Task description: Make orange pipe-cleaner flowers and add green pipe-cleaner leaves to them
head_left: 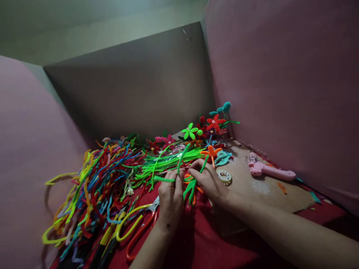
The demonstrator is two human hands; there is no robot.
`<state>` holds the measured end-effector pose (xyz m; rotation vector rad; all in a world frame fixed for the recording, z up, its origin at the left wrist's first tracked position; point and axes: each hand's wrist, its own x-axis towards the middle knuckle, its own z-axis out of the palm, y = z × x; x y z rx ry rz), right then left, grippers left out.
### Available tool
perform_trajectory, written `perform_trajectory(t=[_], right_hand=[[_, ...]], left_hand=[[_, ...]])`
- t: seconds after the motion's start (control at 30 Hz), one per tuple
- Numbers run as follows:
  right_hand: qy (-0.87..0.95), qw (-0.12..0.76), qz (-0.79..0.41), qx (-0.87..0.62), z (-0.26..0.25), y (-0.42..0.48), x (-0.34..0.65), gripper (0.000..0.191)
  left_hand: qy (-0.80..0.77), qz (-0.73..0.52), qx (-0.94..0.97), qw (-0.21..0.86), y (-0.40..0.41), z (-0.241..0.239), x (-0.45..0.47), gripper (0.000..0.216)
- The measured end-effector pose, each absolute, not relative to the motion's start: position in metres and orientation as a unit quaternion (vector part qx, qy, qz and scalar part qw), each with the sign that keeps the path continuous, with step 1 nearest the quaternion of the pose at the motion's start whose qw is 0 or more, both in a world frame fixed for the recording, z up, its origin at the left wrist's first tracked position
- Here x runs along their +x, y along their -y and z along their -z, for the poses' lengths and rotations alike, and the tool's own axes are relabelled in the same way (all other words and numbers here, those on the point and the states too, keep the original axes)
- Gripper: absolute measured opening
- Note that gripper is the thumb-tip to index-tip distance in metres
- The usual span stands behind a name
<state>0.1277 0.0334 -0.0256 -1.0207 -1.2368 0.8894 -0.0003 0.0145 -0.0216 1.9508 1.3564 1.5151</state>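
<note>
My left hand (pixel 171 194) is closed in a pinch on a bright green pipe cleaner (pixel 183 155), whose free end sticks up and curves over the table. My right hand (pixel 209 181) is also pinched, close to the left fingertips, with a green length (pixel 205 163) rising beside its fingers. Green fuzzy loops (pixel 190 190) with bits of orange hang below and between the hands. Whether they are joined to the upright pieces is hidden by the fingers. Just behind the right hand stands an orange pipe-cleaner flower (pixel 211 151).
A tangled heap of coloured pipe cleaners (pixel 92 190) lies left, beside yellow-and-red-handled scissors (pixel 130 224). Green pipe cleaners (pixel 168 161) and finished flowers (pixel 190 131) lie behind. Rightward, a board (pixel 260 188) carries a pink glue gun (pixel 272 172) and a white holed disc (pixel 224 176).
</note>
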Motion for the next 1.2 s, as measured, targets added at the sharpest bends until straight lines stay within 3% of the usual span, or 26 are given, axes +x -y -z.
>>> perform_trajectory(t=[0.13, 0.3, 0.53, 0.67, 0.77, 0.9, 1.0, 1.2], right_hand=[[0.494, 0.646, -0.516, -0.269, 0.024, -0.034, 0.127, 0.017], [0.440, 0.606, -0.658, -0.082, 0.019, -0.037, 0.126, 0.026], [0.466, 0.607, -0.639, -0.077, 0.018, -0.037, 0.126, 0.019], [0.431, 0.627, -0.646, -0.067, 0.013, -0.039, 0.122, 0.028], [0.367, 0.659, -0.655, -0.037, 0.002, -0.037, 0.124, 0.029], [0.337, 0.674, -0.657, -0.018, -0.012, -0.031, 0.133, 0.038], [0.332, 0.666, -0.668, -0.016, -0.016, -0.027, 0.140, 0.045], [0.416, 0.595, -0.687, 0.029, -0.009, -0.019, 0.141, 0.045]], left_hand=[[-0.477, -0.499, 0.711, 0.137, -0.015, 0.022, -0.004, 0.022], [-0.483, -0.470, 0.729, 0.118, -0.015, 0.020, -0.005, 0.022], [-0.450, -0.461, 0.758, 0.103, -0.018, 0.023, -0.005, 0.024], [-0.423, -0.475, 0.764, 0.111, -0.019, 0.022, -0.003, 0.022], [-0.443, -0.505, 0.713, 0.202, -0.014, 0.018, 0.000, 0.020], [-0.386, -0.564, 0.541, 0.490, -0.007, 0.015, 0.009, 0.030], [-0.316, -0.533, 0.406, 0.672, -0.005, 0.016, 0.017, 0.031], [-0.229, -0.475, 0.328, 0.784, -0.003, 0.008, 0.021, 0.028]])
